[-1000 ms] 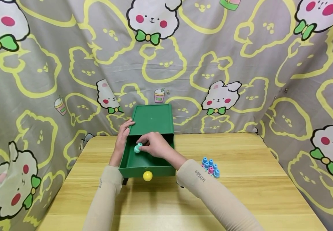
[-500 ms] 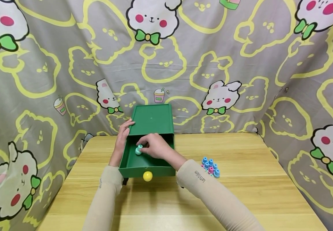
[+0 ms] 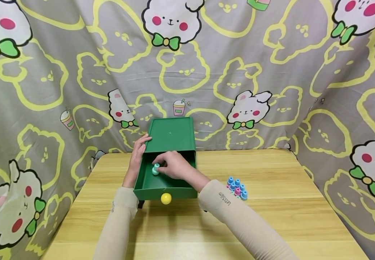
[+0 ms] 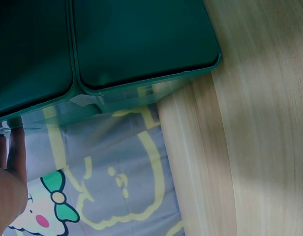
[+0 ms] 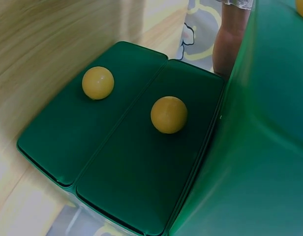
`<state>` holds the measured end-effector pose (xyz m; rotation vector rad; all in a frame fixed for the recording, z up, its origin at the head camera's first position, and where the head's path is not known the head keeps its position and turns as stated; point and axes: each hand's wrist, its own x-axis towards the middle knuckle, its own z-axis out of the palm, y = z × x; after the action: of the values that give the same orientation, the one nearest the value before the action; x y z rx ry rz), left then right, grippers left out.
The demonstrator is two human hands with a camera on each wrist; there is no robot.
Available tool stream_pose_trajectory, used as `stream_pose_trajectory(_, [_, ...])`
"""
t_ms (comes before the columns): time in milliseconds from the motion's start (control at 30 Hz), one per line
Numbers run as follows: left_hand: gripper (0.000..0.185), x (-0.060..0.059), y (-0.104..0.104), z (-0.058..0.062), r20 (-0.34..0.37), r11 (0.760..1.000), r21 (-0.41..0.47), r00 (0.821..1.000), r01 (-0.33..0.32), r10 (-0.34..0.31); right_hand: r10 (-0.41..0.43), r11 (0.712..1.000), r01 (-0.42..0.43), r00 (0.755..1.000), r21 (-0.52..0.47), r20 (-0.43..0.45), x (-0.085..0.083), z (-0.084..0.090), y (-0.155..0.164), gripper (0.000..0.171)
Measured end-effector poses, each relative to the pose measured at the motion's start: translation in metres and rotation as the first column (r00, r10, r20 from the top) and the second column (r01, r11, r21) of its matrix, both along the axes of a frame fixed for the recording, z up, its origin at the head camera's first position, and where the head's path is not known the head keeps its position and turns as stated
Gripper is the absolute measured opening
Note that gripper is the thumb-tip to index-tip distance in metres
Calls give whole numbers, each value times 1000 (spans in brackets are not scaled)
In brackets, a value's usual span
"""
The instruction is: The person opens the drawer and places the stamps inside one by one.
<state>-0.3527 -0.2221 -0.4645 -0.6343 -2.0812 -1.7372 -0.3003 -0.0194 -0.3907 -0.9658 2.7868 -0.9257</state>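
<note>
Left hand (image 3: 137, 153): laid with straight fingers against the left side of the green drawer box (image 3: 170, 134). Open drawer (image 3: 148, 185) (yellow knob (image 3: 166, 198) at front): entered by the right hand (image 3: 173, 165), which is pinched on a small teal peg (image 3: 156, 169). Blue and pink pegs (image 3: 236, 187): clustered on the worktop (image 3: 271, 206), right of the drawer.

Two yellow knobs (image 5: 168, 114) on green drawer fronts (image 5: 122, 162)
</note>
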Motion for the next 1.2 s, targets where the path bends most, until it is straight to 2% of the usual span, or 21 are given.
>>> stream_pose_trajectory(367, [44, -3, 0, 0, -49, 1000, -4, 999, 1, -1, 44, 998, -42, 998, 52, -37, 0, -1, -2, 29])
stream_pose_trajectory(700, [45, -4, 0, 0, -49, 1000, 8, 999, 21, -20, 59, 997, -57, 998, 57, -33, 1, -1, -1, 28])
stream_pose_trajectory(1200, [45, -3, 0, -1, -44, 1000, 0, 999, 0, 0, 58, 997, -57, 998, 45, -20, 2, 0, -1, 28])
